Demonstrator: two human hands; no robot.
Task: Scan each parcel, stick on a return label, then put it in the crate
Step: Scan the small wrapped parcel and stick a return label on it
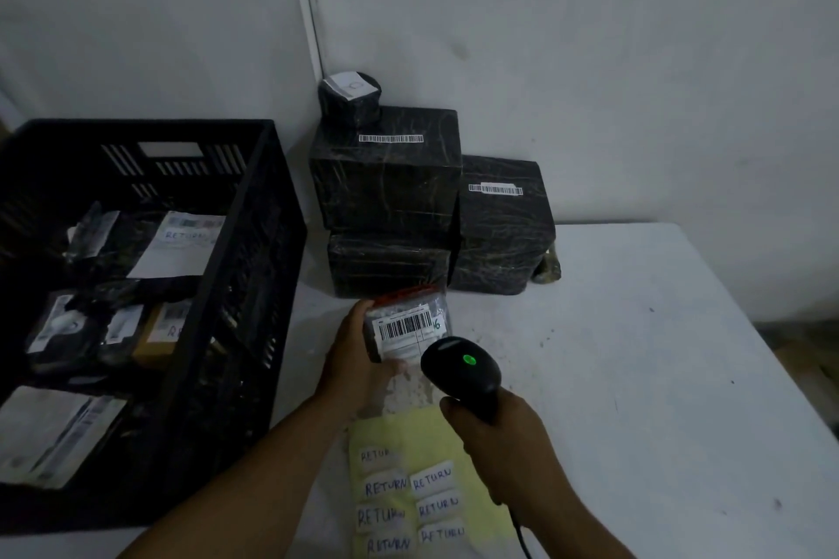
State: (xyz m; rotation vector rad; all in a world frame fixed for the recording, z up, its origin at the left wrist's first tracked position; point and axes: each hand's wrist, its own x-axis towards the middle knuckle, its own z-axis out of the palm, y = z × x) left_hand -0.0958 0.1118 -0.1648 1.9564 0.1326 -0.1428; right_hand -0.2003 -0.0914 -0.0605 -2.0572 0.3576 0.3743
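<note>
My left hand (352,359) grips a small clear-wrapped parcel (406,322) with a barcode label facing up, held just above the white table (635,377). My right hand (495,436) holds a black barcode scanner (461,370) by its handle; its head points at the parcel's label and a green light glows on top. Below the hands lies a yellow sheet (454,436) carrying several white RETURN labels (431,479). The black plastic crate (254,213) stands at the left with several labelled parcels inside.
Three black-wrapped boxes (386,177) are stacked against the wall corner, with a small black parcel (349,98) on top. The scanner's cable (522,536) runs off the bottom edge. The table's right edge drops to the floor at far right.
</note>
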